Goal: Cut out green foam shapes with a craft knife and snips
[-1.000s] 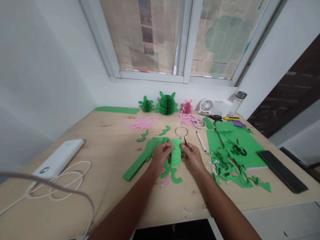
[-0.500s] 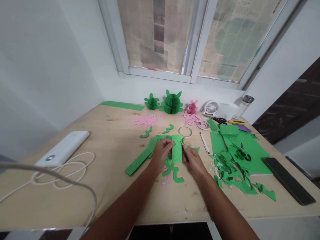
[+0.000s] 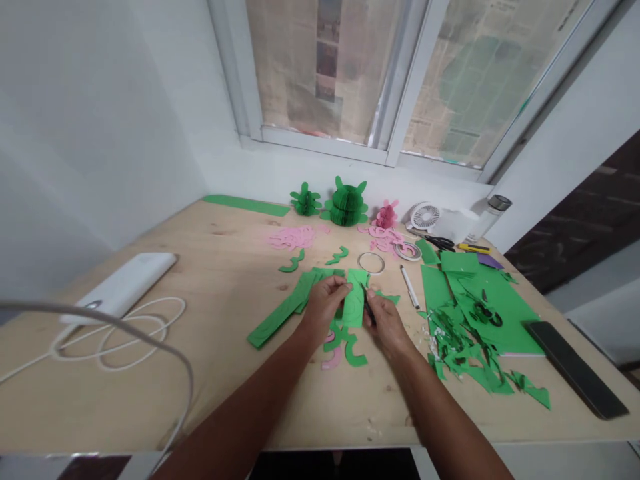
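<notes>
Cutting appears to be in progress, judged from the pose of both hands over the middle of the table (image 3: 225,267).

Left hand (image 3: 326,298): thumb and fingertips pinched together on the left side of a green paper strip (image 3: 354,315). Right hand (image 3: 387,319): fingers curled around small dark-handled scissors (image 3: 369,309), blades at the strip's right edge; blade gap too small to read. Strip is between the hands, nearly whole in outline, and seems to carry a faint curved line. Estimate: this piece is at an early stage.

Done: two wavy green cutouts (image 3: 289,269) lie apart beyond the hands; a curved green cutout (image 3: 356,361) and a curved pink cutout (image 3: 330,365) lie just below the strip. Pink side looks well advanced: a pile of pink cutouts (image 3: 293,237) at the back, a second pink heap (image 3: 383,238) to its right. Green offcuts (image 3: 465,357) are heaped at right.

Left, as judged: the fanned green strips (image 3: 280,317) beside the left hand look uncut; count unclear, since they overlap. Green paper sheets (image 3: 515,320) lie partly under the offcuts. Three paper figures stand assembled by the wall, the largest green (image 3: 349,207).
</notes>
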Action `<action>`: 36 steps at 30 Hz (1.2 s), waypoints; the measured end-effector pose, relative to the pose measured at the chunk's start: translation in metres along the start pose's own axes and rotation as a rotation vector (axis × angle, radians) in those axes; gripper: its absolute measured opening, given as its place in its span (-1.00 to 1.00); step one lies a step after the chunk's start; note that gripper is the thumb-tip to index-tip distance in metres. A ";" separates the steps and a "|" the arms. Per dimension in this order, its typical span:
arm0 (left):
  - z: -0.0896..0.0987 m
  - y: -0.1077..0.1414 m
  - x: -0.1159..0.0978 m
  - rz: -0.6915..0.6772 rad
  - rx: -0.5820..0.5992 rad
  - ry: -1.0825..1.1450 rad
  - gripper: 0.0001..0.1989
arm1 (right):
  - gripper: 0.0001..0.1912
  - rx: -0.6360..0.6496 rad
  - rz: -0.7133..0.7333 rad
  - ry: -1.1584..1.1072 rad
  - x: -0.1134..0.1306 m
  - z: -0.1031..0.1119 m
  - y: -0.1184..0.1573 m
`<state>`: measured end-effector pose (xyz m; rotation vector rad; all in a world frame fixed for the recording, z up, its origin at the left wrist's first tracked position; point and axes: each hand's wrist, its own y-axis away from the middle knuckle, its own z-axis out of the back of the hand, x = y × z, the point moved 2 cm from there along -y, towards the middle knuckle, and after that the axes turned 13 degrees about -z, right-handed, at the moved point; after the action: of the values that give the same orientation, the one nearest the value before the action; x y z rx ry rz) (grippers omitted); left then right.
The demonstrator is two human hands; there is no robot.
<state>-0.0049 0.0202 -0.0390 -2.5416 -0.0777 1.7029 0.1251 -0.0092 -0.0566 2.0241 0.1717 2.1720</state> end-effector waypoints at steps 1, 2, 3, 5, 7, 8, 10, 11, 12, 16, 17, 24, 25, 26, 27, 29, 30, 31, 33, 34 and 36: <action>0.000 0.000 0.000 -0.002 0.004 -0.006 -0.71 | -0.35 0.004 0.007 0.006 -0.001 0.000 0.000; 0.001 -0.001 0.001 -0.005 0.006 -0.010 -0.71 | -0.35 0.006 0.014 0.009 -0.002 0.000 0.000; 0.001 -0.001 0.001 -0.008 0.006 -0.011 -0.70 | -0.35 0.006 0.021 0.010 -0.002 0.000 0.000; 0.001 -0.001 0.002 -0.012 -0.004 -0.006 -0.69 | -0.35 0.006 0.031 0.006 -0.003 0.000 0.000; 0.002 -0.002 0.002 -0.014 -0.023 0.000 -0.70 | -0.36 0.006 0.023 -0.002 -0.004 0.000 0.000; 0.002 -0.002 0.003 -0.014 -0.032 0.002 -0.70 | -0.36 0.007 0.015 -0.007 -0.004 -0.001 -0.001; 0.003 -0.003 0.003 -0.017 -0.041 0.009 -0.72 | -0.35 0.005 0.000 -0.018 -0.005 -0.001 -0.001; 0.003 -0.003 0.003 -0.015 -0.042 0.019 -0.72 | -0.35 -0.002 -0.009 -0.025 -0.005 -0.001 -0.001; 0.004 -0.003 0.002 -0.008 -0.045 0.037 -0.72 | -0.35 -0.013 -0.021 -0.037 -0.004 -0.001 -0.001; 0.004 -0.003 -0.001 0.022 -0.098 0.147 -0.70 | -0.39 -0.036 -0.047 -0.111 -0.002 -0.002 0.000; 0.005 -0.003 -0.003 0.019 -0.113 0.168 -0.69 | -0.43 -0.024 -0.035 -0.126 -0.001 -0.003 0.000; 0.003 -0.001 -0.005 0.027 -0.114 0.205 -0.67 | -0.64 -0.066 -0.008 -0.172 -0.001 -0.002 -0.002; 0.003 -0.001 -0.005 0.037 -0.103 0.200 -0.68 | -0.65 -0.094 -0.015 -0.188 -0.001 0.000 -0.003; 0.003 -0.001 -0.004 0.046 -0.090 0.192 -0.70 | -0.66 -0.120 -0.024 -0.208 -0.001 0.002 -0.003; 0.003 -0.001 -0.003 0.051 -0.080 0.183 -0.71 | -0.66 -0.141 -0.033 -0.233 0.000 0.003 -0.004; 0.004 0.000 0.000 0.059 -0.068 0.162 -0.74 | -0.66 -0.166 -0.047 -0.292 0.002 0.006 -0.004; 0.004 0.000 0.001 0.064 -0.062 0.154 -0.75 | -0.67 -0.173 -0.050 -0.321 0.003 0.007 -0.003; 0.003 0.001 0.003 0.072 -0.055 0.152 -0.76 | -0.66 -0.179 -0.050 -0.346 0.005 0.008 -0.003; 0.001 0.003 0.006 0.100 -0.024 0.163 -0.77 | -0.65 -0.188 -0.052 -0.381 0.006 0.009 -0.003; 0.000 0.005 0.007 0.116 -0.001 0.165 -0.77 | -0.64 -0.187 -0.052 -0.389 0.007 0.008 -0.003; -0.003 0.008 0.009 0.145 0.050 0.142 -0.79 | -0.63 -0.182 -0.052 -0.391 0.007 0.007 -0.003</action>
<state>0.0019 0.0131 -0.0471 -2.6802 0.1603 1.5415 0.1319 -0.0051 -0.0496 2.2532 -0.0243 1.6518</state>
